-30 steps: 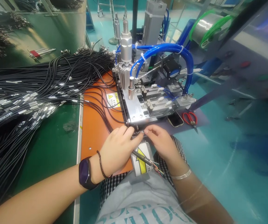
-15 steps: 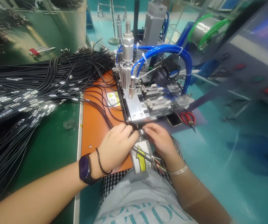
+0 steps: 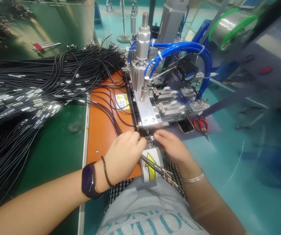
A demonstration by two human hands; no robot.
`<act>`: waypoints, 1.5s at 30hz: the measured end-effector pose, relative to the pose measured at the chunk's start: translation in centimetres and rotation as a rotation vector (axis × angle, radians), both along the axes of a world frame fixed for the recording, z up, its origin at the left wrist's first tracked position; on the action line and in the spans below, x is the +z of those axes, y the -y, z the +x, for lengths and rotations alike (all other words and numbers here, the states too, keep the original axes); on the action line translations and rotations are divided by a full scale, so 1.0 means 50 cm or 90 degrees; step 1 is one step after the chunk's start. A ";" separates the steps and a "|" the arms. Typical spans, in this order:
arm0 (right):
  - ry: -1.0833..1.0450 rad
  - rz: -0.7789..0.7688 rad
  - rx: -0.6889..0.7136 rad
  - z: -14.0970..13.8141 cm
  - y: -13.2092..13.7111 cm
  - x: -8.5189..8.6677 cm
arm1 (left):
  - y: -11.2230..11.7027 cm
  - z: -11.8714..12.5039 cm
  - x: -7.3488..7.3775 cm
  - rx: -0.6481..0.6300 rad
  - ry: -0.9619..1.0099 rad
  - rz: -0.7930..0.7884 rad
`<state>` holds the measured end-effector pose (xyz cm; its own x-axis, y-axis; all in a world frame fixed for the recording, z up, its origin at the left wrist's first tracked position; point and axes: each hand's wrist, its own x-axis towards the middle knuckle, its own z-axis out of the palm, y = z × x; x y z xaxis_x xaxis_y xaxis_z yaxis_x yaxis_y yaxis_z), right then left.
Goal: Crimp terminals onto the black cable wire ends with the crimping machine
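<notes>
My left hand (image 3: pixel 127 153) is closed around several black cables (image 3: pixel 152 165), whose stripped ends with thin coloured wires stick out toward my lap. My right hand (image 3: pixel 171 147) pinches at a small metal piece (image 3: pixel 151 137) by the front end of the machine's track; the fingertips partly hide what they grip. Both hands are close together just below the metal plate (image 3: pixel 146 114) of the machine. Under the cable ends lies a white label plate with a yellow arrow (image 3: pixel 150 168).
A large bundle of black cables (image 3: pixel 81 71) spreads over the green table (image 3: pixel 64 140) and orange board (image 3: pixel 101 130). Blue air hoses (image 3: pixel 186 47) arch above the machine. At right lie a phone (image 3: pixel 185 125) and red-handled pliers (image 3: pixel 201 125); a wire spool (image 3: pixel 228 31) hangs behind.
The view has shifted slightly, so the machine appears further right. Both hands keep nearly the same pose at the track, and the cables are still in my left hand.
</notes>
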<state>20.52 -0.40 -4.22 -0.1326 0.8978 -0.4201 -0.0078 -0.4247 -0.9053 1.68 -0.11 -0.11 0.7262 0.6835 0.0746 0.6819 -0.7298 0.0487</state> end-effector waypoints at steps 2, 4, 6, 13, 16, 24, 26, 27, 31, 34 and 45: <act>-0.092 -0.064 -0.009 0.001 -0.004 -0.007 | 0.006 0.004 0.008 0.032 -0.030 -0.017; -0.141 -0.110 -0.018 0.003 -0.010 -0.013 | 0.014 0.006 0.012 0.040 -0.047 -0.017; -0.143 -0.132 -0.021 0.004 -0.014 -0.016 | 0.024 0.005 0.011 0.031 -0.055 0.003; 0.162 0.128 -0.021 0.027 0.025 0.003 | 0.042 0.002 0.013 0.011 -0.090 0.037; 0.202 0.316 0.169 0.045 0.063 0.033 | 0.037 0.003 0.018 0.013 -0.080 -0.002; 0.168 0.574 0.285 0.026 0.099 0.061 | 0.025 0.000 0.026 0.014 -0.074 -0.016; 0.224 0.605 0.264 0.014 0.093 0.054 | 0.017 -0.007 0.024 0.020 -0.064 -0.026; 0.263 0.608 0.245 0.008 0.090 0.050 | 0.012 -0.011 0.023 0.027 -0.055 -0.031; 0.343 0.578 0.148 -0.016 0.080 0.035 | -0.007 -0.027 0.014 0.058 -0.023 -0.026; 0.326 0.547 0.092 -0.027 0.074 0.028 | -0.010 -0.026 0.012 0.059 0.003 -0.028; 0.325 0.455 -0.041 -0.022 0.078 0.034 | -0.002 -0.015 -0.006 -0.088 0.140 -0.035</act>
